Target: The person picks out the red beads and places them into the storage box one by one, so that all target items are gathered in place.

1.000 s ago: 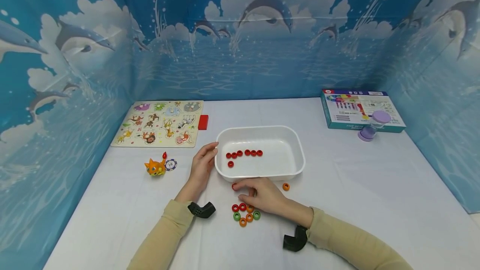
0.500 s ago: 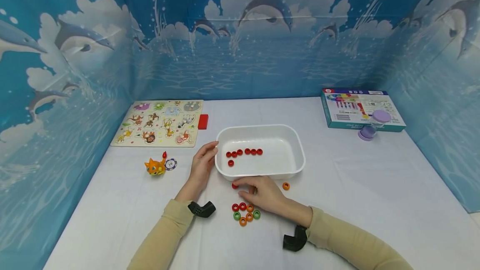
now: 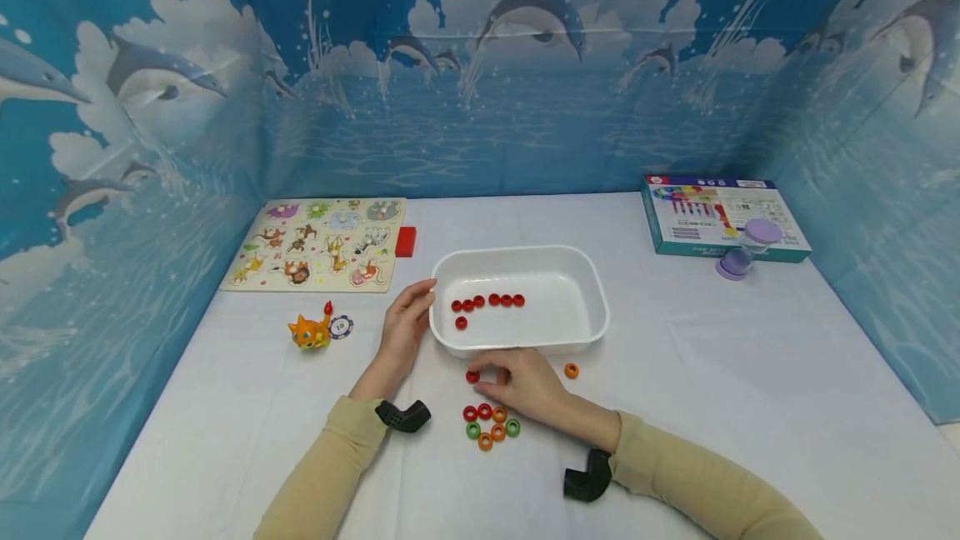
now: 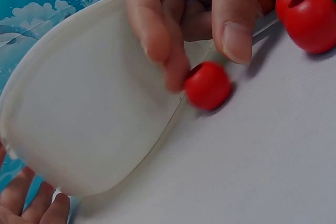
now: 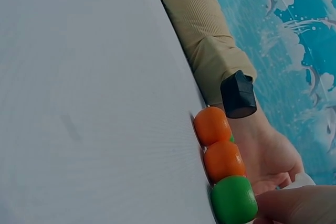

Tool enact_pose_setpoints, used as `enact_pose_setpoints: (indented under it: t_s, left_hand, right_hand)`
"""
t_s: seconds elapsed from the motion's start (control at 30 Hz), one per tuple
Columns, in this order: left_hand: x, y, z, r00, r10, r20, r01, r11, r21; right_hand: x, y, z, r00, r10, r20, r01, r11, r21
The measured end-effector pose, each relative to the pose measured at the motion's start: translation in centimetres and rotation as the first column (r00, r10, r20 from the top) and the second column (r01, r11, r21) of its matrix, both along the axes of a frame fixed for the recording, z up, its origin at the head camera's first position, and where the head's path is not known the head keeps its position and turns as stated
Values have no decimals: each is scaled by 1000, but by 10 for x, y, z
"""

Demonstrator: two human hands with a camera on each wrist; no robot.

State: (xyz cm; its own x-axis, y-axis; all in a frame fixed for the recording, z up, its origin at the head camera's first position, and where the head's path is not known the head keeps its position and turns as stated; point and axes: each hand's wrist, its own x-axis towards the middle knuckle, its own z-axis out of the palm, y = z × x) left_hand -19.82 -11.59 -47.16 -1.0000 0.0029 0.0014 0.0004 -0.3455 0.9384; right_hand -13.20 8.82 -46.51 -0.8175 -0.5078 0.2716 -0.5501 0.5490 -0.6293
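A white tray (image 3: 555, 323) stands mid-table, with several red beads (image 3: 461, 322) inside at its left. My left hand (image 3: 403, 327) rests its fingers along the tray's left wall; its fingertips (image 4: 37, 203) show in the left wrist view. In front of the tray, my right hand (image 3: 525, 382) touches a loose red bead (image 4: 207, 86) with a bent finger. A small gap shows between bead and thumb in the left wrist view. Nearer lies a cluster of red, orange and green beads (image 3: 498, 432), partly visible as orange beads (image 5: 212, 126) in the right wrist view.
A single orange bead (image 3: 572, 371) lies right of my right hand. On the left are an animal puzzle board (image 3: 315, 244), a red block (image 3: 406, 242), an orange cat toy (image 3: 309, 332) and a round chip (image 3: 341, 327). A flat box (image 3: 720, 219) and a purple-capped timer (image 3: 738, 261) stand back right.
The loose red bead has shifted slightly right and toward me, to between the right finger and thumb. My left hand has stayed against the tray.
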Motion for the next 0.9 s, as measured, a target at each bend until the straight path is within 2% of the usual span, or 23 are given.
enact_pose_setpoints:
  t_s: [0.33,0.47,0.57,0.73,0.9]
  left_hand:
    - [0,-1,0,1000,-3,14,3,1000,-27]
    - [0,-1,0,1000,-6,14,7,999,-35]
    - [0,-1,-1,1000,-10,7,11,999,-30]
    - [-1,-1,-2,1000,-12,-6,12,1000,-17]
    - [0,0,-1,1000,-11,3,11,1000,-8]
  right_hand:
    - [4,3,8,998,59,-1,-59,998,-27]
    - [5,8,25,981,148,126,-137,986,-96]
    - [3,9,56,948,207,243,-179,975,-132]
    - [-26,13,101,920,293,259,-271,955,-118]
    - [-78,14,119,865,419,276,-393,908,-146]
